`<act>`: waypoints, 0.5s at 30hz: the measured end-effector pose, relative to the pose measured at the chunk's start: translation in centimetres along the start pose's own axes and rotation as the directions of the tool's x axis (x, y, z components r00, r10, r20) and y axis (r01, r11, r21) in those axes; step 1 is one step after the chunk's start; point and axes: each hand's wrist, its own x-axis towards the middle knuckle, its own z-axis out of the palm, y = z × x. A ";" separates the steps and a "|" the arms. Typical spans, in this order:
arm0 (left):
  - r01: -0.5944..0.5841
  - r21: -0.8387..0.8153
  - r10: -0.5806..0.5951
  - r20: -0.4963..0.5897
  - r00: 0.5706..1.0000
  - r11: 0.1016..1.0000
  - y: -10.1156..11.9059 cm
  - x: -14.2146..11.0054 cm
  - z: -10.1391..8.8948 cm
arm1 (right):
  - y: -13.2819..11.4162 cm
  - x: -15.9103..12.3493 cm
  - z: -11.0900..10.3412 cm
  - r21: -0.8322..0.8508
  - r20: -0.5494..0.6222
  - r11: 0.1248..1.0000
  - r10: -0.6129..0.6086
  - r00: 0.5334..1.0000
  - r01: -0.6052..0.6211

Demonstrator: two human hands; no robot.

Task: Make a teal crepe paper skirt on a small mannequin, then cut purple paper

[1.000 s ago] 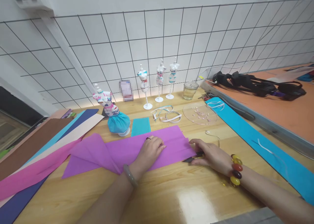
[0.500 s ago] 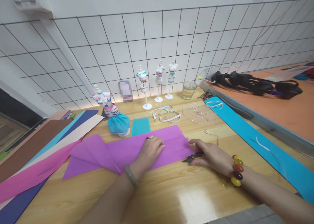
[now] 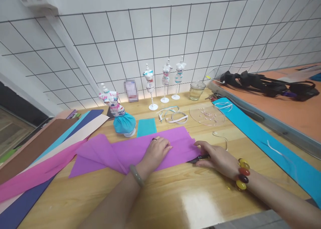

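A folded sheet of purple crepe paper (image 3: 130, 150) lies across the wooden table (image 3: 175, 195). My left hand (image 3: 156, 152) lies on it, fingers curled and pressing it flat. My right hand (image 3: 217, 157) rests at the paper's right end, closed on small dark scissors (image 3: 197, 159) whose tips touch the paper's lower right corner. Behind the paper stands a doll mannequin in a blue skirt (image 3: 120, 117) beside a small teal paper piece (image 3: 146, 127).
Three small mannequins (image 3: 164, 83) and a glass jar (image 3: 196, 90) stand by the grid wall. Ribbons (image 3: 173, 115) and a clear dish of beads (image 3: 207, 114) lie mid-table. Long paper strips (image 3: 45, 152) fan out at left; a blue strip (image 3: 263, 140) runs right. Black straps (image 3: 265, 85) lie on an orange surface.
The view shifted slightly. The scissors in my right hand have moved left, closing up to the paper's corner. My left hand stays pressed on the paper.
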 end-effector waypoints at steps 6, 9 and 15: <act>-0.008 0.006 0.008 0.006 1.000 1.000 0.1 0.0 -0.1 | 0.1 -0.2 0.2 0.031 0.015 0.999 0.017 1.000 -0.017; -0.004 0.010 0.004 0.009 1.000 1.000 0.2 0.0 -0.2 | -0.4 -0.1 0.3 0.041 0.004 0.999 0.008 1.000 -0.008; -0.011 0.022 0.011 0.008 1.000 1.000 0.1 0.0 -0.1 | -1.1 0.3 0.3 0.056 0.015 0.998 -0.009 1.000 0.008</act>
